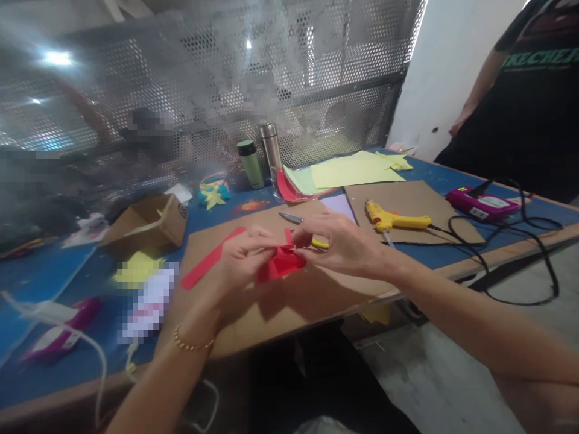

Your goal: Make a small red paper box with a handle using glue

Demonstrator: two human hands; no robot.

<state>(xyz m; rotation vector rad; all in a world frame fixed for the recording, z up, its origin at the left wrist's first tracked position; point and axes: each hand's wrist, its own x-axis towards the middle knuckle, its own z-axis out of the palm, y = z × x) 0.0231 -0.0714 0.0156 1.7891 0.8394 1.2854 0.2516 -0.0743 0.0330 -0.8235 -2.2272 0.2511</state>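
Between my two hands is a folded piece of red paper or felt (284, 265), looped into a small shape above the cardboard sheet (298, 307). My left hand (246, 256) pinches its left and upper edge, and my right hand (337, 244) pinches the right side. Fingers cover part of the fold. A flat red strip (203, 268) lies on the cardboard, partly behind my left hand. Just beyond my right hand are scissors (291, 218), their blades showing and their yellow handle partly hidden.
A yellow glue gun (398, 220) rests on another cardboard piece at right, its black cable looping past a purple power strip (482, 204). Behind stand a green bottle (251, 166) and a steel flask (270, 147). An open cardboard box (149, 229) sits left. A person (520, 102) stands at right.
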